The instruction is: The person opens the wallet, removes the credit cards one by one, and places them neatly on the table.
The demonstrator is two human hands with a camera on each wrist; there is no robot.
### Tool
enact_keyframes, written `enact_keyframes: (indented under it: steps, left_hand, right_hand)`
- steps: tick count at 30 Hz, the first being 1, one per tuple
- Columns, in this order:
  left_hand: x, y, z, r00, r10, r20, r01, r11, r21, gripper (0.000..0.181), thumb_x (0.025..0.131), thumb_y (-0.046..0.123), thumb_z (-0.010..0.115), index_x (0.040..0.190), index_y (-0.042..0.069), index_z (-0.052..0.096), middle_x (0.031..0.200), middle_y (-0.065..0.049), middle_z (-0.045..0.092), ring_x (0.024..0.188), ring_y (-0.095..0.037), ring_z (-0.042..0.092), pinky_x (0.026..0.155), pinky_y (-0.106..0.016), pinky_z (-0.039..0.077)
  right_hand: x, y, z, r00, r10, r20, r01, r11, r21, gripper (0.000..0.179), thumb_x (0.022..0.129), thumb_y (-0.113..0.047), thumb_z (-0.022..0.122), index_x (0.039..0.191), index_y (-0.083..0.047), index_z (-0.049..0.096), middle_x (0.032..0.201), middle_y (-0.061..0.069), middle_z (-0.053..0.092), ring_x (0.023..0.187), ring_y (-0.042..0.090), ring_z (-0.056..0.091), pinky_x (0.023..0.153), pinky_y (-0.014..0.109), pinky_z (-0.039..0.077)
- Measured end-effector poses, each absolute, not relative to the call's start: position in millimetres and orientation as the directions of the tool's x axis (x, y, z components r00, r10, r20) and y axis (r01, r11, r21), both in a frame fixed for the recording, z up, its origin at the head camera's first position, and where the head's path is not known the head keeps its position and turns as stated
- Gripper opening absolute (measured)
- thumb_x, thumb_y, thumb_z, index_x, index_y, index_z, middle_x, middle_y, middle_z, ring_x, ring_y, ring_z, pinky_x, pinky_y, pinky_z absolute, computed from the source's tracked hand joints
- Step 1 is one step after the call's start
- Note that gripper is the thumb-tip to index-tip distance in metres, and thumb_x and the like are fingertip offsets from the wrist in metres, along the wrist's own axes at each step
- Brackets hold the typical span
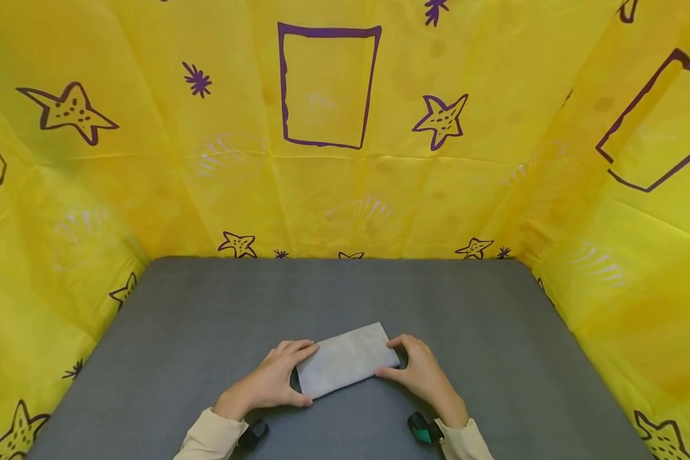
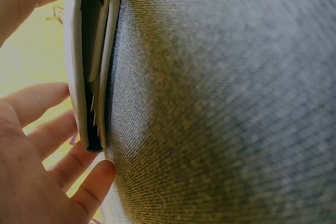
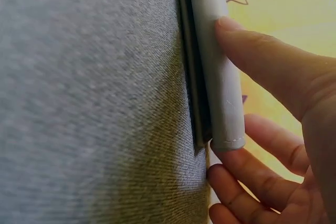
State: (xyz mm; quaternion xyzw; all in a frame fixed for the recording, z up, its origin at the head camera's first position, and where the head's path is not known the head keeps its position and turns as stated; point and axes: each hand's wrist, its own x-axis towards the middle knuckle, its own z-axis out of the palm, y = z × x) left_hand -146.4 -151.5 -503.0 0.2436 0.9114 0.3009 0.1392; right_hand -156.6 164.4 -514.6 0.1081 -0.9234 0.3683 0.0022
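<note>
Cloth, one, yellow: I see it on the head feed as a back and two sides round the table, printed in purple with stars and four-sided outlines, with fainter pale fish shapes between, creased throughout.
Table, one, dark grey, rounded at its far corners; a fine ribbed weave fills much of both my wrist feeds.
Sleeves, two, cream: left and right, both cut off by the bottom edge of my head feed.
Left hand, one, bare: it holds the left end of the wallet, thumb at the near corner, fingertips at the far one; on the left wrist feed I note its lower fingers fanned apart.
Right hand, one, bare: it grips the right end, thumb on the near edge, index finger at the far part of that end; the other fingers curl beneath, as my right wrist feed shows.
Wallet, one, pale grey, folded, dark between its layers: it lies between the two hands over the near middle of the table, right end angled farther away; whether it touches the table all along I cannot tell.
Wrist devices, two, black: left and right, the right one with a green patch
</note>
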Motion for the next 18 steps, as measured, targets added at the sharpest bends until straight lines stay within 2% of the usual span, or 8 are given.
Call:
enact_keyframes:
  steps: [7, 13, 18]
  left_hand:
    - [-144.3, -151.0, -501.7, -0.841, 0.531, -0.103, 0.359, 0.691, 0.627, 0.089, 0.072, 0.031, 0.084, 0.149, 0.012, 0.043, 0.152, -0.013, 0.041, 0.137, -0.036, 0.037, 0.106, -0.063, 0.031]
    - [-141.8, -151.1, -501.7, -0.855, 0.507, -0.109, 0.340, 0.707, 0.620, 0.088, 0.073, 0.035, 0.085, 0.149, 0.015, 0.044, 0.151, -0.013, 0.041, 0.137, -0.036, 0.038, 0.105, -0.063, 0.032]
    - [-140.6, -153.1, -503.2, -0.875, 0.473, -0.100, 0.311, 0.709, 0.633, 0.088, 0.072, 0.040, 0.087, 0.147, 0.017, 0.047, 0.146, -0.012, 0.043, 0.133, -0.035, 0.040, 0.101, -0.061, 0.037]
  right_hand:
    - [-146.7, 169.7, -513.6, -0.983, -0.175, 0.065, -0.171, 0.706, -0.687, 0.048, 0.066, -0.037, 0.092, 0.102, -0.015, 0.069, 0.101, -0.003, 0.069, 0.097, 0.017, 0.063, 0.087, 0.035, 0.050]
    - [-140.2, 175.1, -512.0, -0.979, -0.199, 0.046, -0.173, 0.692, -0.701, 0.045, 0.064, -0.037, 0.092, 0.097, -0.017, 0.069, 0.095, -0.005, 0.070, 0.091, 0.014, 0.066, 0.082, 0.029, 0.051]
    - [-138.9, 178.0, -509.7, -0.974, -0.225, 0.017, -0.171, 0.687, -0.706, 0.045, 0.066, -0.038, 0.091, 0.098, -0.017, 0.069, 0.094, -0.005, 0.070, 0.090, 0.013, 0.066, 0.080, 0.028, 0.051]
